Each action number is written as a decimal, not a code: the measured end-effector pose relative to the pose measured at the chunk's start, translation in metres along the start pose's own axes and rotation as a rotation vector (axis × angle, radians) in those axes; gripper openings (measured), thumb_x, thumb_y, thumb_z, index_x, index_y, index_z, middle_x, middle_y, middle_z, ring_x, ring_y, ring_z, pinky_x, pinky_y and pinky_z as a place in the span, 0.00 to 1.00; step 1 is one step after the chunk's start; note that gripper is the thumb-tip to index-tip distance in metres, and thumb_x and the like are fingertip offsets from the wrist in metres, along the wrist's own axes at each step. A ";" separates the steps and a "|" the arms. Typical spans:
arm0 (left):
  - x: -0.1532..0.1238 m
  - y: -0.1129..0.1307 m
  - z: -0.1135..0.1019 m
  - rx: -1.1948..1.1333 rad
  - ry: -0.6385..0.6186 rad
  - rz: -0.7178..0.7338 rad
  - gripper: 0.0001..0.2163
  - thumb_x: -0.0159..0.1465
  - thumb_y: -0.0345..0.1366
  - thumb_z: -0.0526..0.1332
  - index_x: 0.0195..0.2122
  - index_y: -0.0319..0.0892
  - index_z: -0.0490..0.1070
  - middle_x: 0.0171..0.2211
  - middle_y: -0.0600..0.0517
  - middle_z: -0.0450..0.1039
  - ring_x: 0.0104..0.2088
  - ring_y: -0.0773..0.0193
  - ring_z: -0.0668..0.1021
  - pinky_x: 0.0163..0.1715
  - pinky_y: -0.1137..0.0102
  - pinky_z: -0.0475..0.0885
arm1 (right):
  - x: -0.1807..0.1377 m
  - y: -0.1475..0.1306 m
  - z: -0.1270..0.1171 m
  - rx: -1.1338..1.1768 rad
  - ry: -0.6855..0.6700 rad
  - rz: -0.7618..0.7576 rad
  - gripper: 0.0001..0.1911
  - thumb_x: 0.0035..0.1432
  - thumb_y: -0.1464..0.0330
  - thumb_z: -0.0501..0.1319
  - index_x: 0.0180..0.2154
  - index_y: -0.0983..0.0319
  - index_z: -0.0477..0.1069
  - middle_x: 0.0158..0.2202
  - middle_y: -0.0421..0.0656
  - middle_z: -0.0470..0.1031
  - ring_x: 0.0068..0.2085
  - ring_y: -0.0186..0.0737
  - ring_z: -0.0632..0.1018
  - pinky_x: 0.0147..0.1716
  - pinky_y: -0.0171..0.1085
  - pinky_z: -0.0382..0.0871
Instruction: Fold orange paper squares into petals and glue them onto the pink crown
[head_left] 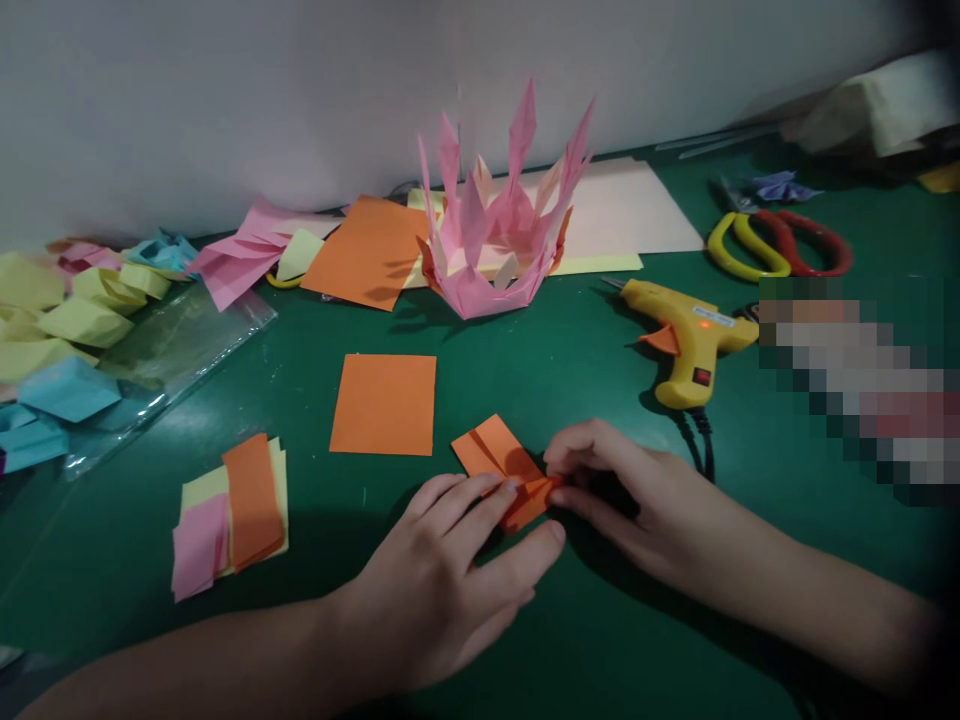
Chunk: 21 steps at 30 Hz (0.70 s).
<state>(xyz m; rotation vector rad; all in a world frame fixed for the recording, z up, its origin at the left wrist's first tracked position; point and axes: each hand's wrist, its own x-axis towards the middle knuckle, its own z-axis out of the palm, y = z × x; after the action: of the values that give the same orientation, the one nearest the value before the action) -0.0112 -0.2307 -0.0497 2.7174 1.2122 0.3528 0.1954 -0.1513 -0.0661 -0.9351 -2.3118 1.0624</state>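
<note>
A small piece of folded orange origami paper [499, 450] lies on the green table, its creased flaps partly raised. My left hand [450, 570] rests on its near left side, fingers stretched out over the paper and thumb apart from them. At the right corner of the paper, my right hand [622, 490] pinches the edge between thumb and fingers. The fingers hide part of the folds. A flat orange paper square [384, 404] lies just beyond my left hand. Farther left is a small stack of orange, pink and yellow paper [255, 505].
A pink folded-paper crown-like piece [487, 285] stands at the back. To the right lie a yellow glue gun [686, 335], its light glowing, and scissors [780, 245]. Folded yellow and blue pieces [71, 385] lie at the left by a clear plastic bag [180, 370].
</note>
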 end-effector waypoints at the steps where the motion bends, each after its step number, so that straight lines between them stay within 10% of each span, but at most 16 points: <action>1: 0.000 0.000 0.000 0.010 -0.007 0.006 0.18 0.64 0.34 0.54 0.56 0.44 0.62 0.51 0.42 0.71 0.54 0.55 0.71 0.48 0.58 0.68 | 0.000 0.000 0.000 0.005 0.000 0.002 0.05 0.57 0.75 0.54 0.36 0.59 0.62 0.30 0.40 0.74 0.29 0.33 0.76 0.26 0.31 0.70; 14: 0.002 -0.014 0.002 -0.053 -0.140 -0.022 0.24 0.65 0.43 0.53 0.62 0.46 0.55 0.63 0.43 0.57 0.64 0.51 0.59 0.59 0.44 0.52 | 0.001 0.002 0.002 0.051 0.108 0.091 0.05 0.57 0.68 0.59 0.37 0.58 0.71 0.30 0.39 0.78 0.28 0.33 0.78 0.26 0.30 0.73; 21: 0.008 -0.031 -0.005 -0.061 -0.234 0.036 0.31 0.64 0.52 0.50 0.64 0.40 0.50 0.62 0.39 0.59 0.62 0.54 0.62 0.61 0.51 0.53 | 0.002 0.002 0.001 -0.057 0.133 -0.029 0.06 0.58 0.69 0.58 0.35 0.59 0.73 0.32 0.42 0.78 0.33 0.35 0.78 0.31 0.33 0.73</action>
<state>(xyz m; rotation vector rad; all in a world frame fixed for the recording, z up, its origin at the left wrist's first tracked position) -0.0294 -0.2036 -0.0506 2.6415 1.0723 0.0705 0.1939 -0.1491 -0.0681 -0.9609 -2.2496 0.8998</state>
